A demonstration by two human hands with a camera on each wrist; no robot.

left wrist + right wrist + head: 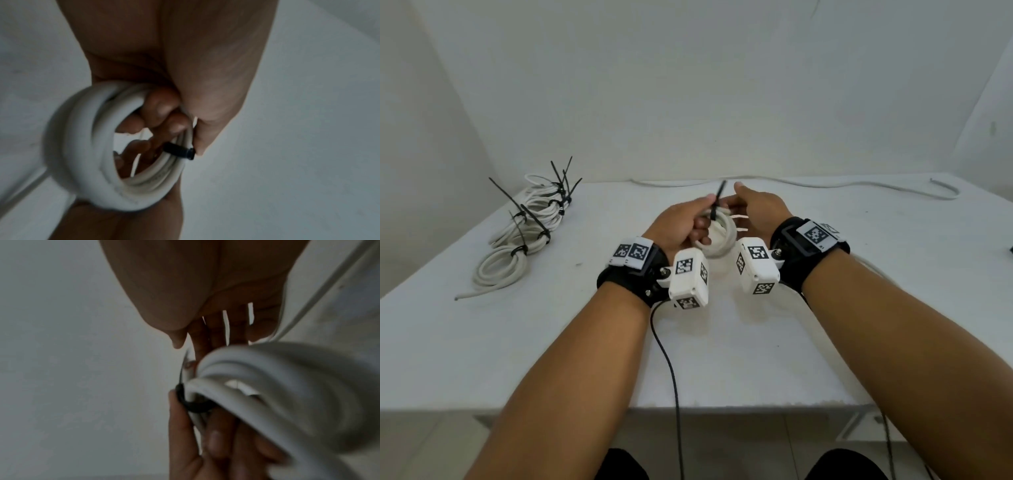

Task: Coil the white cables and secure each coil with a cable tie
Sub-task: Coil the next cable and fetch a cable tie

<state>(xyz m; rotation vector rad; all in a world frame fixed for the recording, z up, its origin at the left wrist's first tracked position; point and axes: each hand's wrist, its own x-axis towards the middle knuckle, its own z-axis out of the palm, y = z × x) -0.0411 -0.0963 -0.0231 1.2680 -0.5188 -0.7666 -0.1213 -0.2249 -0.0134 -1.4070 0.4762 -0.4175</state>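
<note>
A small coil of white cable [717,241] hangs just above the table's middle, held between both hands. My left hand [697,222] grips it, fingers curled through the ring [86,146] and thumb [205,142] pressed beside the black cable tie's head [188,153]. The tie [192,406] loops round the coil's strands [287,386], and its thin tail [720,192] sticks up between the hands. My right hand [743,204] sits close on the coil's right side with straight, spread fingers [218,331], its thumb near the tail's tip without clearly pinching it.
Several tied white coils [527,233] with black tie tails lie piled at the table's back left. A loose white cable [825,185] runs along the far edge by the wall. Black wrist-camera leads [666,346] hang over the near table edge [722,407].
</note>
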